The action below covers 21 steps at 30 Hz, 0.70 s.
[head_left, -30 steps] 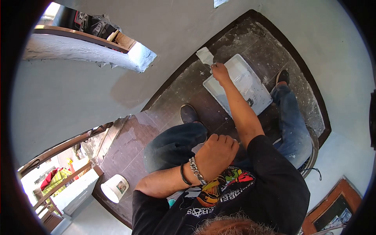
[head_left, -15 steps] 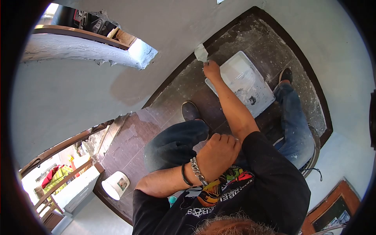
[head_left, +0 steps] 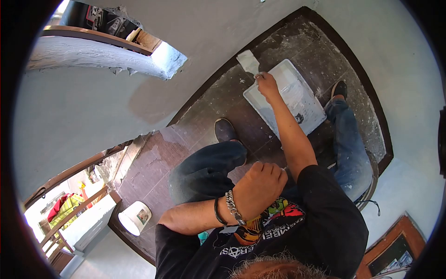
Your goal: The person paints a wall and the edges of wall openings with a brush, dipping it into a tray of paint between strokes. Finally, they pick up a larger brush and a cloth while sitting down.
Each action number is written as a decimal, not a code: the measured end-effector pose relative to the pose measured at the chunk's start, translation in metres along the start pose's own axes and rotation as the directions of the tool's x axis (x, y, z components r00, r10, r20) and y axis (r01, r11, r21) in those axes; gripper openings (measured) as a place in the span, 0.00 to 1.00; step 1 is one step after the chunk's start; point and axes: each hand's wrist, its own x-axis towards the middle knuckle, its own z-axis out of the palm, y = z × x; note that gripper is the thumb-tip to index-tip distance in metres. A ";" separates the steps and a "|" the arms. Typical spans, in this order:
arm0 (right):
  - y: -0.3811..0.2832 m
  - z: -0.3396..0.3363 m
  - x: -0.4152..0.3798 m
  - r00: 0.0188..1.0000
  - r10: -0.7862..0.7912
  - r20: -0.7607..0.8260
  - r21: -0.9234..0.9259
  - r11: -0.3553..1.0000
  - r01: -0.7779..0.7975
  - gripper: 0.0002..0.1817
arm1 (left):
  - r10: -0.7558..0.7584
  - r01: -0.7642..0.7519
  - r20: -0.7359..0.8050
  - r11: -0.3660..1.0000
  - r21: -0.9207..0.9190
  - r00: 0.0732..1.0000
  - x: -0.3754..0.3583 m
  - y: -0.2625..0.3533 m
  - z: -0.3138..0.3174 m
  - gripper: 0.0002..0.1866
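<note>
My right hand (head_left: pixel 267 86) is closed around the handle of a putty knife (head_left: pixel 249 62). Its broad blade is coated white and points toward the wall's dark baseboard. Under and beside that hand, a white rectangular tray (head_left: pixel 251 98) lies on the floor with white paste (head_left: pixel 297 95) smeared inside and a dark patch near its lower end. My left hand (head_left: pixel 261 188), with a chain bracelet at the wrist, is held in front of my chest with its fingers curled closed. The palm faces away, so whatever it may hold is hidden.
A plastered wall (head_left: pixel 93 107) runs along the left, with a damp-looking patch and a broken-edged opening (head_left: pixel 169 60). A white bucket (head_left: pixel 134 218) lies tipped on the tiled floor at lower left. My shoes flank the tray. A brown wooden frame (head_left: pixel 395 251) leans at lower right.
My right hand and the putty knife have moved right, away from the wall side and over the tray's upper left edge. The left hand has barely moved.
</note>
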 end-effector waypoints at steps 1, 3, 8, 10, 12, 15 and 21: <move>0.011 0.005 0.006 1.000 0.010 -0.007 -0.021 1.000 -0.010 0.18 | 0.004 -0.004 -0.001 1.000 -0.006 1.000 0.000 0.000 0.001 0.16; 0.017 0.015 0.012 0.999 0.035 -0.010 -0.046 0.998 -0.035 0.18 | -0.003 0.003 0.034 1.000 -0.013 0.999 0.002 -0.001 -0.003 0.16; 0.019 0.038 0.019 0.983 -0.102 -0.150 -0.076 0.993 0.091 0.14 | -0.011 0.010 0.076 1.000 0.009 0.997 0.005 -0.003 -0.004 0.15; 0.022 0.045 0.027 0.967 -0.149 -0.206 -0.048 0.989 0.142 0.12 | -0.010 0.010 0.061 1.000 0.001 0.998 0.003 -0.002 -0.004 0.15; 0.022 0.051 0.033 0.984 -0.075 -0.162 0.068 0.994 0.087 0.12 | -0.016 0.016 0.067 1.000 0.000 0.998 0.004 -0.001 -0.002 0.15; -0.001 0.054 0.018 0.996 0.081 -0.045 0.121 0.990 -0.075 0.17 | -0.025 0.024 0.062 1.000 0.014 0.998 0.004 -0.002 -0.001 0.16; 0.005 0.067 0.010 0.998 0.051 -0.035 0.074 0.996 -0.048 0.17 | -0.033 0.032 0.065 0.999 0.009 0.997 0.002 -0.002 -0.002 0.18</move>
